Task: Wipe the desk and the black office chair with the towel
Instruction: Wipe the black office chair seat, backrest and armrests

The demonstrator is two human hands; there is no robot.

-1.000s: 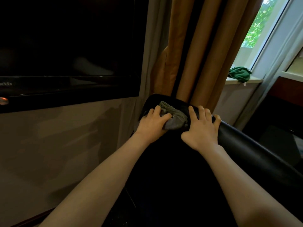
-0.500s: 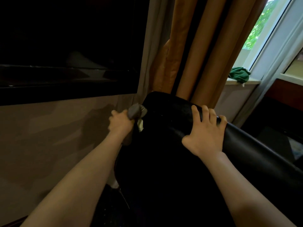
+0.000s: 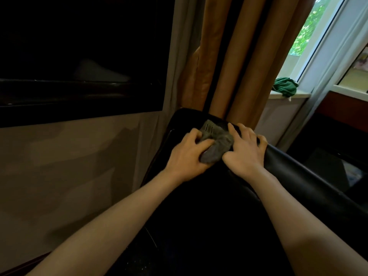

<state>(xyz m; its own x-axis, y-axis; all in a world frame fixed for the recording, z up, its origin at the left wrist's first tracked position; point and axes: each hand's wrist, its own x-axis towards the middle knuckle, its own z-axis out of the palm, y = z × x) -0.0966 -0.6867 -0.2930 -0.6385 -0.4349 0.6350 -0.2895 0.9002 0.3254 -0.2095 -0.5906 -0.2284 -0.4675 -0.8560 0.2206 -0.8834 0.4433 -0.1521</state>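
The black office chair (image 3: 298, 176) fills the lower middle, its backrest top edge running from centre down to the right. A bunched grey towel (image 3: 216, 143) lies on the top edge of the backrest. My left hand (image 3: 189, 154) grips the towel from the left, fingers curled into the cloth. My right hand (image 3: 246, 152) sits just right of the towel, fingers curled over the backrest's top edge and touching the cloth. The desk is not in view.
A dark TV screen (image 3: 79, 56) hangs on the beige wall at left. Brown curtains (image 3: 239, 56) hang right behind the chair. A green cloth (image 3: 285, 88) lies on the window sill at right. Dark furniture (image 3: 338, 136) stands at far right.
My left hand carried the towel from the backrest's left side back up onto its top edge, next to my right hand, which kept its hold on the chair.
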